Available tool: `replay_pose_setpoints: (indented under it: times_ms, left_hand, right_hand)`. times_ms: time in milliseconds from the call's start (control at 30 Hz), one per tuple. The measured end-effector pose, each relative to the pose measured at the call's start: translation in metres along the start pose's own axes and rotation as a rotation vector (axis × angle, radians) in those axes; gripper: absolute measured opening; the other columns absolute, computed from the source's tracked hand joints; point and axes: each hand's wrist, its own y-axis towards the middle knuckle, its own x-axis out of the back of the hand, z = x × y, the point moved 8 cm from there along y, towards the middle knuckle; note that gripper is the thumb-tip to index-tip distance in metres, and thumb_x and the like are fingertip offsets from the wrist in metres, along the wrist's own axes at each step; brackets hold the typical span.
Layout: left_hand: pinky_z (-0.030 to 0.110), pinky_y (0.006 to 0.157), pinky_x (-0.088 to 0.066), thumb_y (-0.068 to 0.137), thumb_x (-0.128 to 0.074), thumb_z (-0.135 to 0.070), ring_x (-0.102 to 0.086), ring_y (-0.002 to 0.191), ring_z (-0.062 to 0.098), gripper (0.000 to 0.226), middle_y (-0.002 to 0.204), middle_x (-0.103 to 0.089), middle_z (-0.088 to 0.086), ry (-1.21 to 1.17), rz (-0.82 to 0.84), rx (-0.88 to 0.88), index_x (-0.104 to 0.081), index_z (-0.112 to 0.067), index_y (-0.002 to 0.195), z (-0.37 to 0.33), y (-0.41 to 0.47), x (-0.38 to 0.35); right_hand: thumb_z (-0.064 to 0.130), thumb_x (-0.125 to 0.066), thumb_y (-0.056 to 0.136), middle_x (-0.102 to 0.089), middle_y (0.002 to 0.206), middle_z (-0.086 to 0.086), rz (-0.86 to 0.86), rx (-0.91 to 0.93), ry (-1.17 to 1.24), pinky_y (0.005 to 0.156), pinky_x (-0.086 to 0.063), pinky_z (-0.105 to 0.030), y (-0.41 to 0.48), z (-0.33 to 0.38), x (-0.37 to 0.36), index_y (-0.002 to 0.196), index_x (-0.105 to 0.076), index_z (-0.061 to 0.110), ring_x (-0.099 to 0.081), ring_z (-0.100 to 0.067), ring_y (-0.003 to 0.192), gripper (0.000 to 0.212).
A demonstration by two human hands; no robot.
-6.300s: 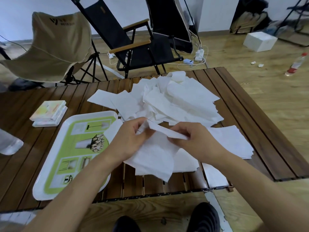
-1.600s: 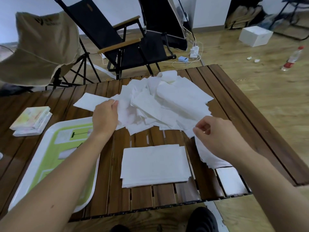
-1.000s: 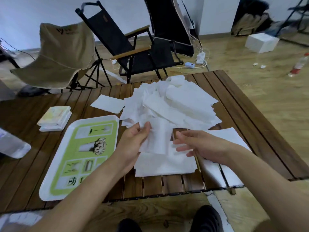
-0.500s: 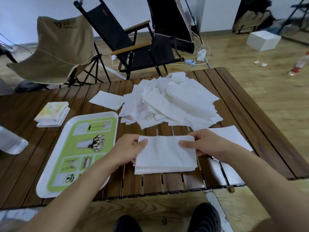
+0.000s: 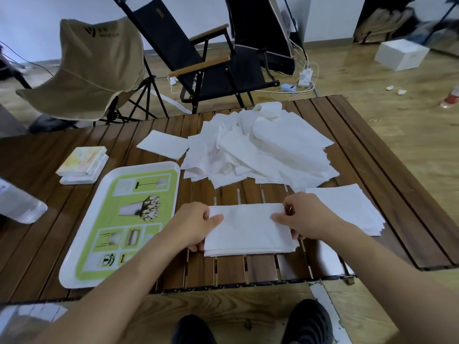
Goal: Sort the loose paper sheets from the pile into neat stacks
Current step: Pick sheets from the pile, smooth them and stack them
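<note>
The left hand (image 5: 196, 225) and right hand (image 5: 304, 217) have fingers clamped on the ends of the stack (image 5: 248, 232) at the bench's (image 5: 223, 269) 6 o'clock, apparently squaring it. Next move, I judge: release, then draw another sheet from the pile (image 5: 260, 150) at 12 o'clock.

The left grip (image 5: 196, 224) and right grip (image 5: 306, 217) have fingers under the stack (image 5: 248, 232), mostly hidden. A pale plastic object (image 5: 19, 206) is cut off by the left edge; the print on the tray (image 5: 146, 167) is too small to read.
</note>
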Motion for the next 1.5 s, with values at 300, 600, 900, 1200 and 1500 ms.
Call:
replay_pose_setpoints:
  times_ms: [300,600,900,1200,1500]
  left_hand:
    - [0.037,0.072,-0.044,0.091,-0.061,-0.01,-0.056,0.107,0.029,0.031,0.119,-0.059,0.006,0.643,-0.554,-0.215,-0.057,-0.015,0.121,-0.021,0.053,0.059]
    - [0.046,0.077,-0.052,0.103,-0.051,-0.019,-0.063,0.089,0.029,0.022,0.098,-0.071,0.008,0.324,-0.696,-0.299,-0.071,-0.01,0.103,-0.022,0.093,0.089]
    - [0.016,0.058,-0.051,0.105,-0.054,-0.036,-0.066,0.069,0.016,0.04,0.074,-0.065,0.009,-0.558,-0.339,-0.207,-0.065,-0.004,0.083,-0.047,0.012,0.063]
    - [0.028,0.086,-0.055,0.104,-0.052,-0.028,-0.07,0.105,0.017,0.031,0.114,-0.076,0.006,-1.175,0.15,-0.182,-0.072,-0.009,0.119,-0.067,-0.027,0.028]
    - [0.029,0.071,-0.06,0.109,-0.042,-0.03,-0.074,0.08,0.025,0.037,0.097,-0.076,0.011,-0.759,0.111,-0.266,-0.069,-0.003,0.106,-0.066,-0.019,0.008]
  right_hand:
    - [0.028,-0.062,0.096,-0.066,0.088,0.0,-0.187,-0.024,-0.226,0.069,-0.054,-0.032,-0.003,0.004,0.028,0.093,-0.061,0.018,-0.064,-0.02,0.08,0.01]
    - [0.035,-0.062,0.097,-0.068,0.079,0.004,-0.219,0.039,-0.126,0.06,-0.048,-0.026,-0.001,0.005,0.035,0.084,-0.06,0.024,-0.064,-0.013,0.066,0.017]
    - [0.05,-0.07,0.089,-0.064,0.119,0.017,-0.134,0.231,0.291,0.054,-0.051,-0.015,-0.012,0.042,0.028,0.126,-0.053,0.029,-0.071,-0.005,0.066,0.045]
    - [0.053,-0.071,0.085,-0.066,0.11,0.008,0.137,0.119,0.708,0.059,-0.053,-0.026,-0.021,0.047,0.016,0.134,-0.055,0.02,-0.06,-0.009,0.062,0.061]
    - [0.026,-0.072,0.094,-0.041,0.054,0.004,0.032,-0.001,0.688,0.043,-0.028,-0.019,-0.017,0.006,0.047,0.067,-0.065,0.018,-0.033,-0.01,0.046,0.029]
